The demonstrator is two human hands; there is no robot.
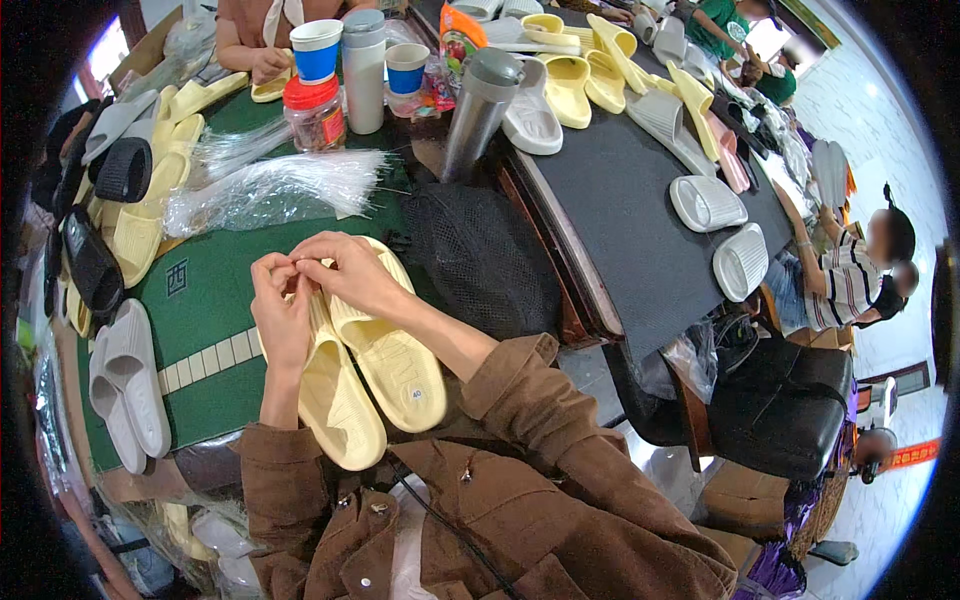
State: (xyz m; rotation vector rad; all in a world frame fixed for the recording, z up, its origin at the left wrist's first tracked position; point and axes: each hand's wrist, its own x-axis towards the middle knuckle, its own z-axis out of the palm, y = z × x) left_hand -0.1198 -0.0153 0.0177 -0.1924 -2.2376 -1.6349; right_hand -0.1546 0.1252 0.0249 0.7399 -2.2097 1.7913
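Observation:
A pair of pale yellow slide slippers lies side by side in front of me, heels toward my body: the left slipper (343, 412) and the right slipper (408, 375), which has a small round sticker at its heel. Over their toe ends my left hand (282, 305) and my right hand (352, 272) meet, fingertips pinched together. Whatever sits between the fingertips is too small or hidden to make out. Both hands partly cover the slippers' straps. A bundle of thin clear plastic strips (275, 192) lies just beyond my hands on the green table mat (215, 290).
Grey slippers (130, 385) rest at the left, beside piled yellow and black slides (95, 260). Cups (316, 62), a red-lidded jar (315, 115) and steel tumblers (480, 110) stand beyond. A dark table (620, 220) at right carries more slippers. Other people work around the tables.

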